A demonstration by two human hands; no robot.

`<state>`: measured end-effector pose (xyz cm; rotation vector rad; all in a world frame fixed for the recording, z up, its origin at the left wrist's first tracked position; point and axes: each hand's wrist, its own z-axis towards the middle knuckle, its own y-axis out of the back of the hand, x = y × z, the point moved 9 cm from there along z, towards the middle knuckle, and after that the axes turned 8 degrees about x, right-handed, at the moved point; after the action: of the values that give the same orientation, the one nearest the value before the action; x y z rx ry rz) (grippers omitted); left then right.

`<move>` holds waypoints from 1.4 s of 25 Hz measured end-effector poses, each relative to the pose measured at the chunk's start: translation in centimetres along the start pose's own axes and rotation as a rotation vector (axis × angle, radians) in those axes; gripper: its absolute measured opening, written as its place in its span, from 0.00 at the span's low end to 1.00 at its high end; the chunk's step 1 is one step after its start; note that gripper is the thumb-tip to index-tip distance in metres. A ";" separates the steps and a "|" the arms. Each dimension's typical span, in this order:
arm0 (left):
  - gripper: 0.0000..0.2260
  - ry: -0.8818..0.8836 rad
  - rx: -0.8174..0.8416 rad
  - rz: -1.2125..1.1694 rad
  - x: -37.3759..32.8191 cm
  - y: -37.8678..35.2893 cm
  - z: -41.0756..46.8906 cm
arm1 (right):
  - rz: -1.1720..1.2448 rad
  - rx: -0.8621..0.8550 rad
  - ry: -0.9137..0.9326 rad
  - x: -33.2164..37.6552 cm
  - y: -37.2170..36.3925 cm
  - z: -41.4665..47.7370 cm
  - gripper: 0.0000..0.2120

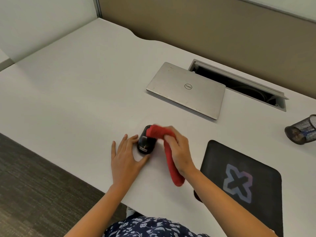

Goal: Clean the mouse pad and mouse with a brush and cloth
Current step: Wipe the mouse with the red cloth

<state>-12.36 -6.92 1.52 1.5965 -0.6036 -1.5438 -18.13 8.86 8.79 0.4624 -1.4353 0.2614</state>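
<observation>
Wiping the black mouse (145, 142) with a red cloth (172, 170), the right hand (177, 151) had its fingers curled round the middle of the cloth. One end of the cloth lay over the top of the mouse, and the other end trailed toward the bottom of the frame. The left hand (124, 156) lay low on the white desk (85, 100), its fingers fairly straight and a little spread. Its thumb and forefinger touched the sides of the mouse to steady it.

The mouse stood on the bare desk at the centre of the frame, well left of the mouse pad (256, 159) in the lower right. The main risk, in my judgement, was that a hard stroke could push the mouse away, because the left hand only touched it and did not grip it. The loose end of the cloth could also drag dust across the desk. I could not make out a brush with certainty.
</observation>
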 end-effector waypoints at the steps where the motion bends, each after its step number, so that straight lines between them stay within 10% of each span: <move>1: 0.27 -0.002 0.002 0.010 -0.1 0.0 0.0 | -0.020 -0.105 -0.023 -0.2 1.0 0.5 0.12; 10: 0.31 -0.006 -0.025 0.088 -0.2 -0.1 0.0 | -0.591 0.202 -0.024 -3.5 -3.4 5.6 0.17; 35: 0.27 -0.012 -0.033 0.129 0.1 -0.5 -0.2 | -0.339 0.456 0.211 -3.2 -4.8 0.4 0.18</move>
<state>-12.26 -6.66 1.09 1.4951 -0.6712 -1.4614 -16.75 4.75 4.94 1.0082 -1.0654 0.3526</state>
